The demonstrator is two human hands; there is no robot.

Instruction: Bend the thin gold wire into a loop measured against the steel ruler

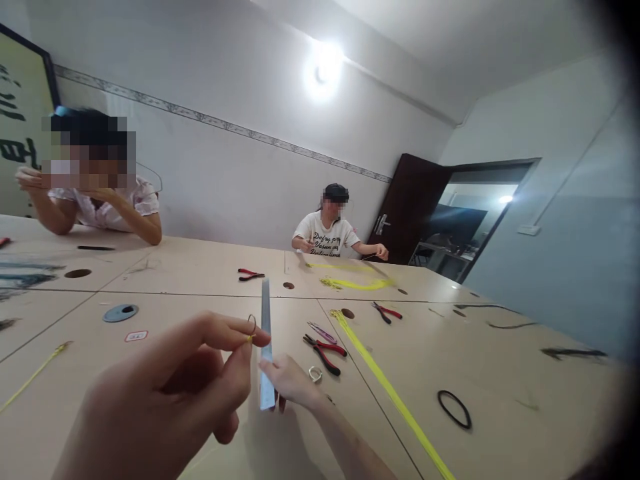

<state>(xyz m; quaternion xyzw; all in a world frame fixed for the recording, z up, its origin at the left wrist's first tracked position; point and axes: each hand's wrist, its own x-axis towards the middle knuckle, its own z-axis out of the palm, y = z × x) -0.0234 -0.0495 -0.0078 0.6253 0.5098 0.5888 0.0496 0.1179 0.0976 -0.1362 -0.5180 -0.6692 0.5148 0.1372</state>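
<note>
My left hand [175, 387], large in the foreground, pinches a small metal ring [252, 324] with a bit of yellow thread at its base between thumb and index finger. Just right of it, my right hand [287, 381] grips the lower part of a metal ruler [266, 313], which points away from me over the table. The left index fingertip overlaps the ruler's edge in view; whether it touches cannot be made out. Red-and-black pliers [325, 353], purple-handled tweezers [323, 332] and a pale ring-shaped item [315, 374] lie right of my right hand.
A long yellow thread bundle [390, 390] crosses the table [200, 273] on the right, near a black loop [454, 409]. More pliers [386, 312] lie beyond. Two people sit across the table, one [327, 233] handling yellow threads. A grey disc [121, 313] lies left.
</note>
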